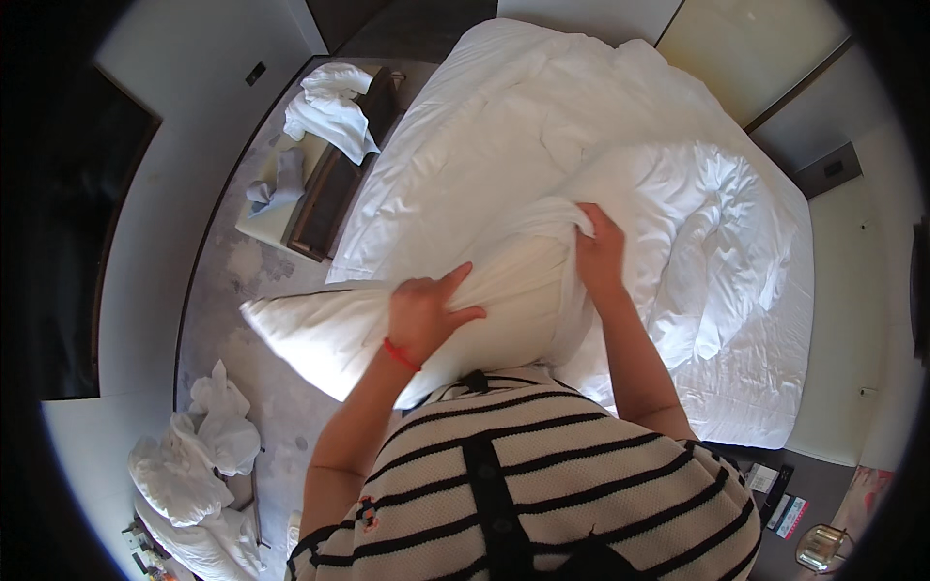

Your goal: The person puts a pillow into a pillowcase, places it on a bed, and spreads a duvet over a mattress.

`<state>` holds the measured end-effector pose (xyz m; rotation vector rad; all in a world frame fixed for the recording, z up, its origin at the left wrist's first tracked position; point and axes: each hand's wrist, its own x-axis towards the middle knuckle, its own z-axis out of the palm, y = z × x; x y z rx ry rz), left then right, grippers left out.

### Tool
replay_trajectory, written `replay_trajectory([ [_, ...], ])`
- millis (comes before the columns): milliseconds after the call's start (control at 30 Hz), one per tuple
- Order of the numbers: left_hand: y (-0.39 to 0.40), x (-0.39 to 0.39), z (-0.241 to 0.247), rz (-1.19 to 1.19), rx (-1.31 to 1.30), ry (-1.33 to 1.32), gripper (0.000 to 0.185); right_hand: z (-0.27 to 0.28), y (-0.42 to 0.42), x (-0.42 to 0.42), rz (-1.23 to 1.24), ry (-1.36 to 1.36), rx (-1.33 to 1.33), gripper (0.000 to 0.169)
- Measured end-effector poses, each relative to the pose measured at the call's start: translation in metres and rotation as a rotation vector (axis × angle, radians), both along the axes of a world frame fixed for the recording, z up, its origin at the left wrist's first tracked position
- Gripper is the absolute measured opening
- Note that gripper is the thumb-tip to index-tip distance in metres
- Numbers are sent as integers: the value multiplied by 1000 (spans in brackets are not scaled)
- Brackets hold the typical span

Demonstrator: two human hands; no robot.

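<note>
In front of my body is a white pillow, partly inside a white pillowcase. My right hand grips the case's gathered edge between thumb and fingers, at the pillow's right end. On top of the pillow lies my left hand, its thumb and forefinger spread apart; its other fingers are hard to make out. The pillow's left corner points out past the bed's edge, over the carpet. Beyond my hands stretches the bed with its white bedding, and a rumpled white duvet is heaped on the right.
A bench beside the bed bears white cloth and a grey cloth. White linen is piled at lower left. At lower right, a nightstand carries cards and a glass lamp. A dark screen hangs on the left wall.
</note>
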<state>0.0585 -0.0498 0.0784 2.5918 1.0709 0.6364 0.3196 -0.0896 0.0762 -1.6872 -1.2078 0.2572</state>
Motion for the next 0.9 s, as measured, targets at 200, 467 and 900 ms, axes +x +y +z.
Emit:
replay_trajectory([
  [200,12,1,61,-119,308,-88,56,32,-34,-5,-40,-53,103,29],
  [467,-10,-12,-65,75,-179,102,71,-36,-77,-62,93,-196,-270,52],
  [900,-26,28,-90,-39,-268,256,61,-77,-52,-42,170,-518,-119,21],
])
